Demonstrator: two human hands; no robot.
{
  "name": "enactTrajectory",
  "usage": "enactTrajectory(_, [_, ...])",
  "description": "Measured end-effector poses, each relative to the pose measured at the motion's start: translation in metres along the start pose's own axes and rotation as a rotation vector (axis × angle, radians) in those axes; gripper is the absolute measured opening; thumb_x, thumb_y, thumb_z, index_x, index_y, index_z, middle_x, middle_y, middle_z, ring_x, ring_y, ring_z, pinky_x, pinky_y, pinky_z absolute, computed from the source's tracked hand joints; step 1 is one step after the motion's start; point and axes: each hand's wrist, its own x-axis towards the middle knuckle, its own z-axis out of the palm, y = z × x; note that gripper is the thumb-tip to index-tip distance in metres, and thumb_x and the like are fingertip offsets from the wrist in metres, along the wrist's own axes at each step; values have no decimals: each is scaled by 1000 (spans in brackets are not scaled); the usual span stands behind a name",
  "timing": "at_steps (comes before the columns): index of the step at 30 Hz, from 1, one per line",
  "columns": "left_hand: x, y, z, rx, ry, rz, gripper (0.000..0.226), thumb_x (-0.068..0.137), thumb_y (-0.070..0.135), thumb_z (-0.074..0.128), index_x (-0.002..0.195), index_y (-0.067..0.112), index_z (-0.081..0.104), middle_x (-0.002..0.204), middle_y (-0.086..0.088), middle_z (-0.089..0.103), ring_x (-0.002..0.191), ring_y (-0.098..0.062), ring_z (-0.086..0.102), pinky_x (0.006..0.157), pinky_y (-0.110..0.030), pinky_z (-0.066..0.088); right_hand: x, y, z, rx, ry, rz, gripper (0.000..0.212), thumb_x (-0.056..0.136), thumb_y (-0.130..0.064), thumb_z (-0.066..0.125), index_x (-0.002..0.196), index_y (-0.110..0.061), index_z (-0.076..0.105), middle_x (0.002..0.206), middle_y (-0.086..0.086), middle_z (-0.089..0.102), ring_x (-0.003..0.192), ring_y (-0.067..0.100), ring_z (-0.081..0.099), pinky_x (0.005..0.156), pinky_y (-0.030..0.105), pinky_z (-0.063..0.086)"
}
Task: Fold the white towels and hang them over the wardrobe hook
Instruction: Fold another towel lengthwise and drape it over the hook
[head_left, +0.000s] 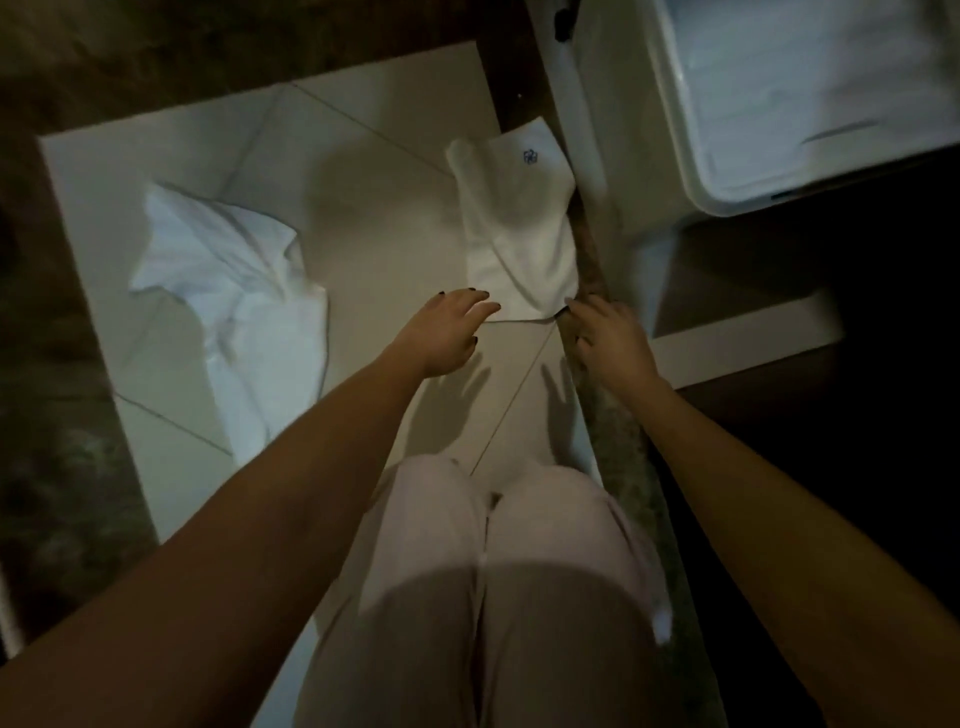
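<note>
A white towel (519, 228) with a small blue emblem lies folded lengthwise on the pale tiled floor, just ahead of me. My left hand (449, 332) has straight fingers reaching to the towel's near left corner, fingertips at its edge. My right hand (608, 338) pinches the towel's near right corner between thumb and finger. A second white towel (234, 291) lies crumpled on the floor to the left, untouched. No wardrobe hook shows in view.
A white appliance or cabinet (779, 104) stands at the upper right, its side close to the folded towel. A dark speckled strip (613, 415) runs along the floor under my right hand. My knees in pale trousers fill the lower middle.
</note>
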Motion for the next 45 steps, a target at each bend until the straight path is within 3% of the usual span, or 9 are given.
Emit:
enactTrajectory(6, [79, -41, 86, 66, 29, 106, 56, 94, 19, 53, 146, 16, 34, 151, -14, 33, 136, -31, 34, 110, -42, 27, 71, 46, 90, -77, 17, -38, 49, 94, -7, 51, 142, -15, 49, 149, 12, 43, 132, 37, 37, 106, 45, 34])
enactTrajectory(10, [107, -73, 111, 86, 129, 218, 50, 91, 28, 59, 139, 19, 48, 132, -15, 49, 118, -33, 48, 95, -41, 38, 93, 65, 128, -87, 76, -56, 44, 95, -8, 51, 139, -11, 51, 145, 13, 48, 134, 38, 38, 106, 48, 34])
enactTrajectory(15, [126, -89, 119, 113, 315, 323, 36, 94, 30, 46, 120, 13, 63, 106, -12, 61, 95, -31, 57, 77, -39, 41, 116, 76, 144, -47, 343, -158, 23, 74, 8, 67, 96, 1, 71, 102, 18, 69, 103, 41, 61, 90, 49, 46])
enactTrajectory(19, [123, -72, 101, 18, 365, 237, 32, 89, 7, 59, 120, 5, 62, 98, -19, 60, 86, -36, 57, 71, -42, 45, 112, 65, 131, 25, 344, -98, 19, 77, 7, 65, 94, 0, 69, 91, 17, 68, 96, 37, 62, 87, 45, 45])
enactTrajectory(24, [62, -20, 44, -286, 481, 89, 28, 90, 1, 58, 118, 1, 62, 93, -18, 60, 82, -34, 56, 72, -38, 46, 53, 26, 75, 195, 307, -19, 12, 84, 8, 58, 91, 7, 68, 82, 23, 65, 79, 38, 62, 74, 46, 48])
enactTrajectory(28, [-5, 24, -24, -509, 559, -82, 19, 90, 4, 60, 109, 4, 64, 98, -12, 62, 84, -23, 58, 77, -22, 42, -8, -9, -2, 462, 185, 179, 22, 97, -11, 53, 112, -3, 66, 107, 15, 65, 97, 25, 60, 85, 36, 49])
enactTrajectory(32, [-76, 79, -105, -683, 630, -163, 18, 88, 5, 60, 105, 5, 65, 102, -10, 66, 92, -10, 57, 78, -7, 39, -74, -51, -97, 572, 172, 189, 21, 97, -19, 55, 110, -6, 67, 101, 7, 66, 90, 14, 58, 78, 26, 49])
enactTrajectory(39, [-213, 190, -268, -898, 608, -182, 22, 85, -7, 57, 99, 7, 66, 99, -2, 65, 95, -14, 61, 86, -28, 51, -214, -137, -256, 689, 270, 222, 14, 99, -19, 52, 93, -12, 63, 84, -1, 59, 73, -2, 53, 63, 2, 38])
enactTrajectory(45, [-316, 265, -394, -994, 578, -137, 17, 90, -1, 58, 99, 11, 65, 96, 3, 63, 91, -2, 60, 81, -21, 50, -322, -203, -373, 771, 433, 259, 24, 97, -22, 57, 80, -6, 57, 68, 0, 53, 66, 14, 51, 57, 15, 40])
